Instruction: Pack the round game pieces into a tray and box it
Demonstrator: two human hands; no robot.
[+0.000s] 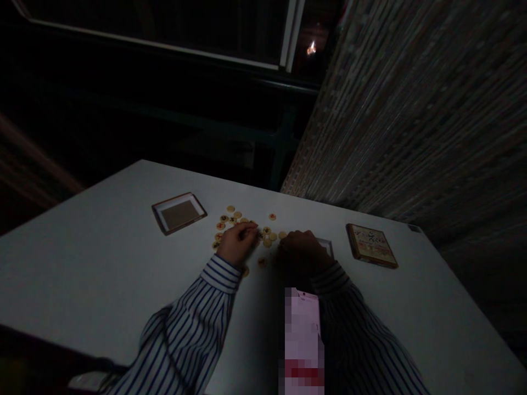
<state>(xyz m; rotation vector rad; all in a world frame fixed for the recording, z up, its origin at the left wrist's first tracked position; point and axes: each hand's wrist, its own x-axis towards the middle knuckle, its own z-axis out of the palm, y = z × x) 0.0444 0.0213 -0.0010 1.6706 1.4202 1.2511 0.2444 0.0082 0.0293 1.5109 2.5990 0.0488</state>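
Round wooden Chinese chess pieces [220, 225] with red and black characters lie loosely across the middle of the table, some of them blank side up. Among them is my left hand [236, 242], its fingers curled and thumb drawn in; whatever it may hold is hidden. At the right edge of the pieces, my right hand [303, 249] is bent downward with closed fingers, close to a blank piece [282, 235]. Deep shadow covers its fingertips. A grey-white tray [326, 244] shows partly behind my right hand.
On the white table [102, 236], an open shallow box [180, 213] lies to the left. A box with printed characters [371, 245] lies to the right. A lit phone [303, 334] is between my forearms. A string curtain [395, 109] hangs behind the table's right side.
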